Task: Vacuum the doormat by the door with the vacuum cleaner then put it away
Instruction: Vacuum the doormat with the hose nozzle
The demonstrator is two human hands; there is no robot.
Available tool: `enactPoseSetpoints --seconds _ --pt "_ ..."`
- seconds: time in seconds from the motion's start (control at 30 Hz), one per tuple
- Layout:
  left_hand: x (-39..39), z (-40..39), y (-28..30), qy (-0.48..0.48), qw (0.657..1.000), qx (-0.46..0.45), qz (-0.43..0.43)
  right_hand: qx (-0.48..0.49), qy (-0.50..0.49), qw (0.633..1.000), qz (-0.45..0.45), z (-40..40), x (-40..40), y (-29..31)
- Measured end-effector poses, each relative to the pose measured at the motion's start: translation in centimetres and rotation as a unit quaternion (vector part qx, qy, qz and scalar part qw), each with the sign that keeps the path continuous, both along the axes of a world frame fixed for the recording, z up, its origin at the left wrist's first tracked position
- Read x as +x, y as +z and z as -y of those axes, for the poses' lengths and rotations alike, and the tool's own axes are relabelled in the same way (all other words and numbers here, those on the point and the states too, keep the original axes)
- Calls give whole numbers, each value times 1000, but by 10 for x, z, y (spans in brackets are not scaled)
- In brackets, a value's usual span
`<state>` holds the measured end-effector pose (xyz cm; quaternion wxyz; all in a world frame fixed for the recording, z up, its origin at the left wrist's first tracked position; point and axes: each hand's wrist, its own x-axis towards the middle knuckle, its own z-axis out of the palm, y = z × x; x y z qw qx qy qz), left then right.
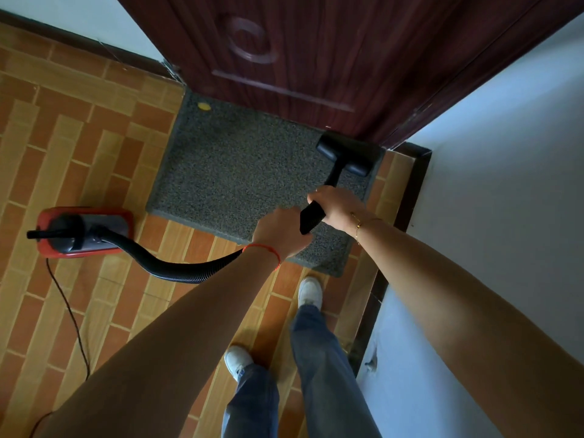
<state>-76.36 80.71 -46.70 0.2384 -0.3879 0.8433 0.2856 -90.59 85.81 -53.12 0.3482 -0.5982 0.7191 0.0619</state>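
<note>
A grey speckled doormat (240, 172) lies on the tiled floor against a dark red door (331, 52). The black vacuum nozzle (349, 153) sits on the mat's far right corner, close to the door. My right hand (338, 207) grips the black wand (311, 218) just behind the nozzle. My left hand (279, 230) grips the lower end of the wand where the ribbed black hose (177, 268) joins it. The hose curves left to the red and black vacuum body (82, 230), which stands on the floor left of the mat.
A small yellow scrap (204, 106) lies at the mat's far left corner. The vacuum's power cord (71, 314) trails across the brick-pattern tiles at the left. A pale wall (493, 216) with dark skirting closes in on the right. My feet in white shoes (310, 292) stand just behind the mat.
</note>
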Motion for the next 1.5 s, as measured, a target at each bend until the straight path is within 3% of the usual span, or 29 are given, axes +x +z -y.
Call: enactPoseSetpoints --seconds 0.3,0.63,1.5 --pt "-37 8 -6 0 1000 7 2 11 37 999 -9 13 -39 1" --pt "-8 -6 3 -26 1000 7 -7 3 29 1000 -2 -9 -14 -3" --pt "305 -59 33 -76 996 0 43 13 -26 999 31 -78 308 24"
